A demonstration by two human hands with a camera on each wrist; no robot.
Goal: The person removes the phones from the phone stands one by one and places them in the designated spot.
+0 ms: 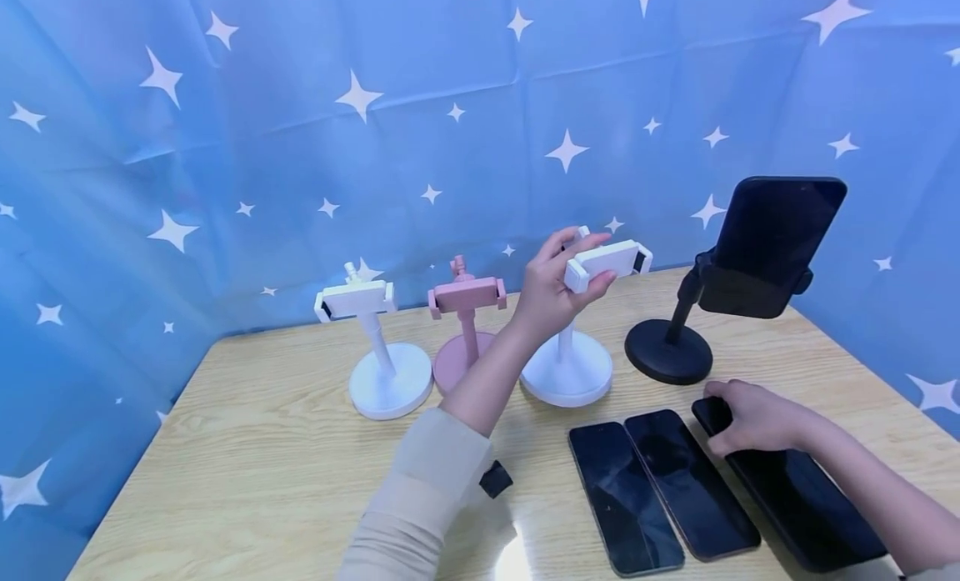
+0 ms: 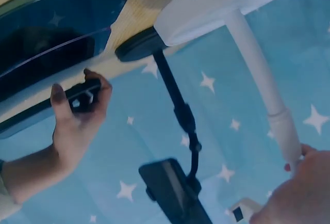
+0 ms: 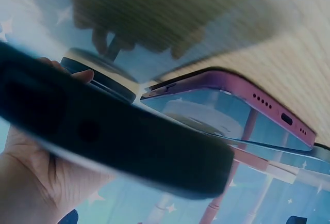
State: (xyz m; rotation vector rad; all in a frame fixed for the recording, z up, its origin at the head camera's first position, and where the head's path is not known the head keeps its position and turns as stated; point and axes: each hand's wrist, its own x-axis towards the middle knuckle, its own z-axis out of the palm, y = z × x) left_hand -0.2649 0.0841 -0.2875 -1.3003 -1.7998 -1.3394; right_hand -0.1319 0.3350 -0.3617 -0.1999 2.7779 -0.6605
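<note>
My left hand [image 1: 551, 289] grips the clamp head of a white phone stand [image 1: 567, 373], with the thumb under the clamp and fingers over its back. The stand's pole and round base [image 2: 221, 15] show in the left wrist view. Over on the right, my right hand [image 1: 761, 418] holds the far end of a large black phone [image 1: 813, 506] between thumb and fingers. The phone's long dark edge fills much of the right wrist view. Two more phones, a left one [image 1: 622, 498] and a middle one [image 1: 693, 485], lie side by side just left of it, screens up.
Left of the held stand are a pink phone stand [image 1: 467, 298] and another white stand [image 1: 390, 381]. A black stand [image 1: 667, 352] at the back right carries a dark phone [image 1: 776, 243]. A small black piece [image 1: 495, 479] lies beside my left sleeve. Blue star-patterned cloth [image 1: 420, 147] hangs behind the table.
</note>
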